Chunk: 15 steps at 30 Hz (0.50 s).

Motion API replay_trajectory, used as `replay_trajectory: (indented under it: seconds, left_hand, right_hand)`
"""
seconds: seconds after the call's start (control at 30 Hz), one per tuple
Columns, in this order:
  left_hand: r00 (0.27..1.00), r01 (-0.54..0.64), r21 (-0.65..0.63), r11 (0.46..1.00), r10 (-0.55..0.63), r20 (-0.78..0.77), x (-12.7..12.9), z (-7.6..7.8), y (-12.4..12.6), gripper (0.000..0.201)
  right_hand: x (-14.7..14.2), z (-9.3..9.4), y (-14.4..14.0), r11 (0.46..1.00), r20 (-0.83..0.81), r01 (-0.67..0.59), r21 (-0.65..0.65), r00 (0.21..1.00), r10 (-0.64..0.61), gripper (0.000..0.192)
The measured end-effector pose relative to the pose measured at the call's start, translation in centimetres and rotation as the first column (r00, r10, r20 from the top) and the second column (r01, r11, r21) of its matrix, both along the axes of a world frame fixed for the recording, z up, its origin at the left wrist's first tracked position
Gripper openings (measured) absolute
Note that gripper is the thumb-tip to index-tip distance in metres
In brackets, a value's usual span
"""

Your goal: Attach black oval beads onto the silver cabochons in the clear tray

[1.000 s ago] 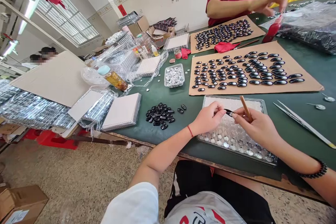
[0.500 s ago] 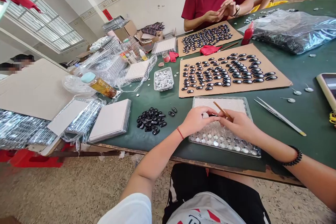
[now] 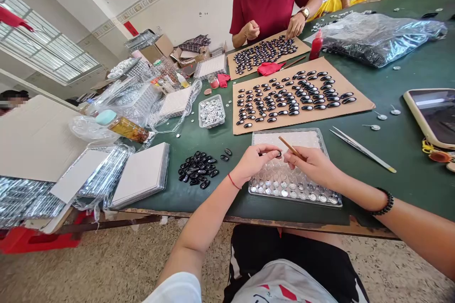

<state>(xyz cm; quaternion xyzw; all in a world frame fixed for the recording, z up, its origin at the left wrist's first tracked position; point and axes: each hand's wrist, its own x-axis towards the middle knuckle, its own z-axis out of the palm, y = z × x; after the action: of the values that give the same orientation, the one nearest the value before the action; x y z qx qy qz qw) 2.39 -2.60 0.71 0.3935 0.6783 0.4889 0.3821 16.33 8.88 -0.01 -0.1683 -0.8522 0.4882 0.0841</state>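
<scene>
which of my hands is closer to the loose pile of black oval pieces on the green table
Left. Your left hand is over the clear tray's near-left part, just right of the black pile. Your right hand, gripping a thin wooden stick, is farther right.

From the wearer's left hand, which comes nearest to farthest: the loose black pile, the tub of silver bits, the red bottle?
From the left hand:
1. Black pile, on the table just to its left.
2. Silver tub, farther back, left of the cardboard.
3. Red bottle, far back right, near the other person.
</scene>
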Motion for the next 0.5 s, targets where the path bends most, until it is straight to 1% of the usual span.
replay_trajectory:
  seconds: [0.07, 0.17, 0.23, 0.3, 0.37, 0.4, 0.5]
  left_hand:
    - [0.999, -0.037, 0.002, 0.999, 0.036, 0.026, 0.0, -0.1, 0.0, 0.023]
    - [0.992, -0.127, 0.019, 0.992, 0.126, 0.018, -0.3, 0.1, 0.2, 0.019]
    - [0.984, -0.18, 0.027, 0.983, 0.18, -0.003, -1.1, 0.6, 0.5, 0.017]
    - [0.982, -0.182, 0.017, 0.983, 0.183, -0.046, -2.5, 1.5, 1.3, 0.017]
    - [0.983, -0.142, -0.01, 0.99, 0.14, -0.118, -4.6, 2.6, 3.0, 0.02]
    - [0.981, -0.116, -0.026, 0.993, 0.111, -0.162, -5.9, 3.1, 4.2, 0.021]
    - [0.941, -0.086, -0.052, 0.995, 0.064, -0.333, -9.6, 4.0, 9.3, 0.025]
  right_hand:
    - [0.1, 0.2, -0.2, 1.0, -0.006, -0.008, 0.001, 1.0, 0.008, 0.037]
    - [0.3, 0.5, -0.4, 1.0, -0.034, -0.026, 0.001, 0.999, 0.026, 0.036]
    - [0.4, 0.7, -0.4, 0.999, -0.052, -0.031, -0.015, 0.998, 0.03, 0.035]
    - [0.4, 0.8, -0.3, 0.999, -0.063, -0.028, -0.028, 0.998, 0.026, 0.034]
    - [0.4, 0.8, 0.0, 0.999, -0.079, -0.024, -0.032, 0.997, 0.022, 0.034]
    - [0.4, 0.9, 0.1, 0.999, -0.09, -0.019, -0.031, 0.996, 0.016, 0.034]
    - [0.5, 1.1, 0.5, 0.999, -0.125, -0.026, -0.039, 0.992, 0.021, 0.034]
